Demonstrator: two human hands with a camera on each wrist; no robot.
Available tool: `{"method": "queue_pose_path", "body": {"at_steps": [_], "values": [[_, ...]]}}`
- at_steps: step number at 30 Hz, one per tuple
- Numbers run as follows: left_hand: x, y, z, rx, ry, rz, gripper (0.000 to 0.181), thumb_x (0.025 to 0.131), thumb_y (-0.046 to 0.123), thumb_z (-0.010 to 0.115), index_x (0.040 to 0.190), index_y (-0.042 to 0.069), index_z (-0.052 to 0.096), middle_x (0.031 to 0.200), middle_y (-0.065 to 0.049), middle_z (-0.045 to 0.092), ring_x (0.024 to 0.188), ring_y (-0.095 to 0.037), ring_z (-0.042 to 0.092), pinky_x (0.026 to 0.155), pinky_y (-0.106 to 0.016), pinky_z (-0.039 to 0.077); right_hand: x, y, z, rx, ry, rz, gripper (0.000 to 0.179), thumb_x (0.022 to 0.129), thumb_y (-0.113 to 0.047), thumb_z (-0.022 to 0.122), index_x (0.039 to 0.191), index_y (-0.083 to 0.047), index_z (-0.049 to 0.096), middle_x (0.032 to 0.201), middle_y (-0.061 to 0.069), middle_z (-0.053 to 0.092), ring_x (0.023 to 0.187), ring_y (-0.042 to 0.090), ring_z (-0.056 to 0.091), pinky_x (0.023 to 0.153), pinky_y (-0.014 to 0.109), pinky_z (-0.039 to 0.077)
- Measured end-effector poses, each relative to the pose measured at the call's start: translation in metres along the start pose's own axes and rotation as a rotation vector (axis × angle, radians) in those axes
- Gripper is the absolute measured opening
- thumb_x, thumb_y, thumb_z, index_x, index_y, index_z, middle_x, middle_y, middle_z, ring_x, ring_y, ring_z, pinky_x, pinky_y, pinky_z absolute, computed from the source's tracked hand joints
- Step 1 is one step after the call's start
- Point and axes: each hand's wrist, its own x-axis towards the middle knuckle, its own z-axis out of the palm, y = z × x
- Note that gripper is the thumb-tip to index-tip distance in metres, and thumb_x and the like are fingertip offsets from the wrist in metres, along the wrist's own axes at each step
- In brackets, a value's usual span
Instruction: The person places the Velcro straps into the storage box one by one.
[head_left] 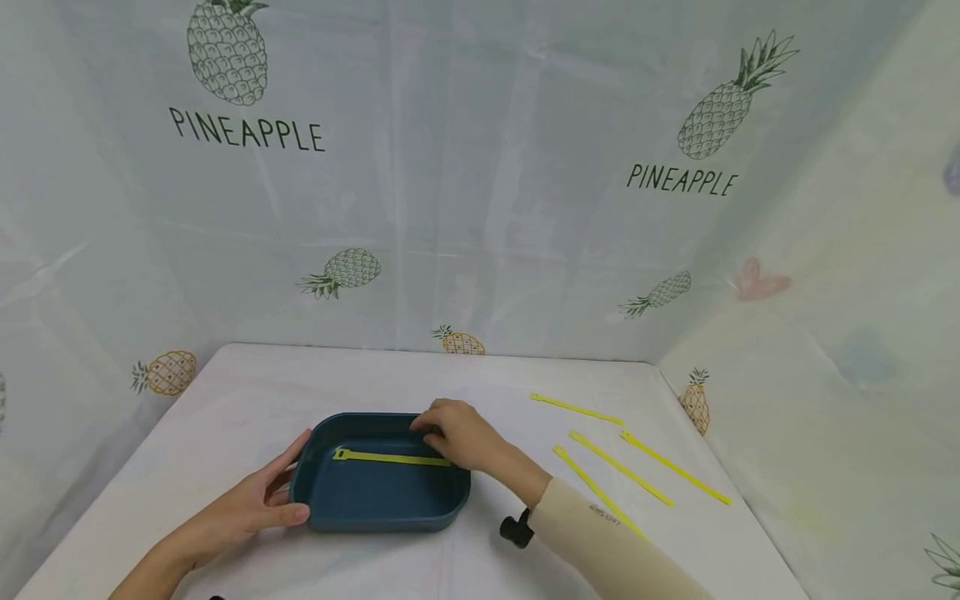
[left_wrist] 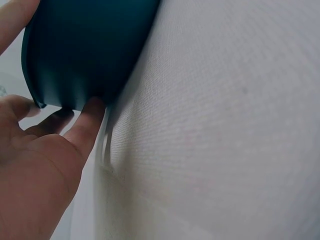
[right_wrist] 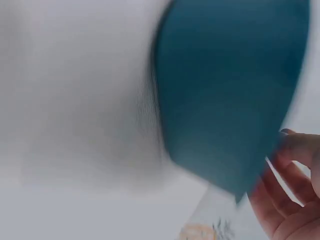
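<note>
A dark teal tray [head_left: 375,504] with raised walls and rounded corners sits on the table. Inside lies one yellow cable tie [head_left: 390,457], its slotted head toward the left, its right end near the tray's right wall. My left hand [head_left: 255,504] grips the tray's left end, thumb at the front corner and fingers along the outer wall, as the left wrist view also shows. Over the tray's right rear rim hovers my right hand [head_left: 461,433], its fingers bent loosely with nothing visible between them. In the right wrist view those fingers [right_wrist: 270,200] show just past the rim.
Several more yellow cable ties lie spread on the white table [head_left: 495,550] right of the tray, one [head_left: 577,408] farther back and another [head_left: 675,467] near the right edge. A black wrist device [head_left: 516,530] is beneath the right sleeve. Pineapple-printed curtains [head_left: 480,208] enclose the back and sides.
</note>
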Motion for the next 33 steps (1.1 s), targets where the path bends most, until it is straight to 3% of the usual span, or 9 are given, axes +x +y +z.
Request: {"method": "queue_pose_path", "body": {"at_steps": [7, 15, 22, 33], "values": [[0.002, -0.001, 0.000, 0.010, 0.009, -0.038, 0.106, 0.103, 0.023, 0.072, 0.171, 0.033, -0.009, 0.175, -0.028, -0.001, 0.151, -0.053, 0.035, 0.098, -0.019, 0.050, -0.019, 0.031, -0.043, 0.007, 0.103, -0.033, 0.024, 0.096, 0.002, 0.076, 0.118, -0.008, 0.079, 0.106, 0.005, 0.077, 0.093, 0.019, 0.071, 0.081, 0.027, 0.057], [0.000, -0.004, -0.001, 0.025, 0.013, -0.027, 0.106, 0.103, 0.023, 0.073, 0.172, 0.031, -0.008, 0.176, -0.025, -0.004, 0.156, -0.056, 0.021, 0.099, -0.016, 0.047, -0.040, 0.082, -0.072, -0.066, 0.152, 0.070, 0.025, 0.096, 0.000, 0.077, 0.119, -0.007, 0.079, 0.110, 0.006, 0.077, 0.095, 0.023, 0.072, 0.085, 0.037, 0.060], [0.001, -0.002, 0.000, 0.043, 0.021, -0.039, 0.106, 0.104, 0.025, 0.072, 0.171, 0.031, -0.009, 0.177, -0.024, -0.004, 0.158, -0.054, 0.017, 0.098, -0.014, 0.045, -0.067, 0.130, -0.079, -0.092, 0.158, 0.206, 0.027, 0.096, 0.000, 0.076, 0.122, -0.006, 0.077, 0.112, 0.008, 0.076, 0.100, 0.028, 0.071, 0.088, 0.042, 0.058], [-0.001, 0.000, 0.001, 0.023, 0.002, -0.014, 0.104, 0.105, 0.023, 0.070, 0.171, 0.033, -0.009, 0.175, -0.028, -0.003, 0.154, -0.055, 0.027, 0.098, -0.018, 0.049, -0.099, 0.185, -0.073, -0.087, 0.116, 0.355, 0.030, 0.097, 0.003, 0.073, 0.126, 0.001, 0.074, 0.118, 0.020, 0.072, 0.108, 0.040, 0.068, 0.093, 0.054, 0.055]]}}
